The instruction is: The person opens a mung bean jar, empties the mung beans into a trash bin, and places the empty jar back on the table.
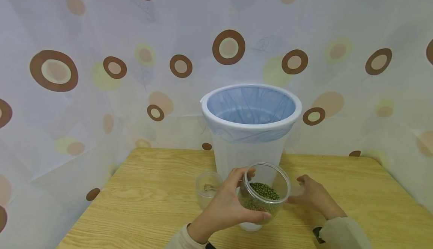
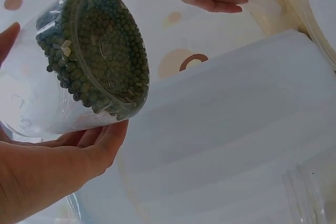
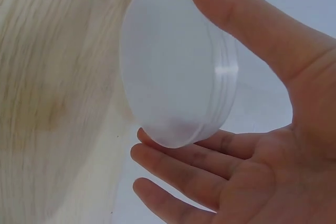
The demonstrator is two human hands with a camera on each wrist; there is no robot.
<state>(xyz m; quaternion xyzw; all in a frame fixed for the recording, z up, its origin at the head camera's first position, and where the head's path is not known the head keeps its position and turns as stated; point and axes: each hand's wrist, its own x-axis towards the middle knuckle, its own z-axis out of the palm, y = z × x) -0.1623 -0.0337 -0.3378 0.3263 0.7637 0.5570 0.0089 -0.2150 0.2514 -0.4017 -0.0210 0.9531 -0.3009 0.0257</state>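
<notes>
The left hand (image 1: 223, 207) grips a tilted clear jar (image 1: 267, 207) of green beans (image 1: 264, 191) before a bin (image 1: 248, 153), hiding part of its lower wall. Just beside, the right hand (image 1: 316, 196) pinches a translucent lid (image 3: 168, 66) by its edge, barely discernible from the head. A small tub (image 1: 203, 194) is partly covered by the left hand, its contents unclear. The wood-grain worktop (image 1: 162, 189) extends either side, its back edge near a dotted sheet (image 1: 189, 19).

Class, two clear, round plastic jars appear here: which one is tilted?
The clear, round plastic jar holding small, round green beans, gripped by the left hand. The other clear jar stands upright on the yellow wooden table, unheld.
</notes>
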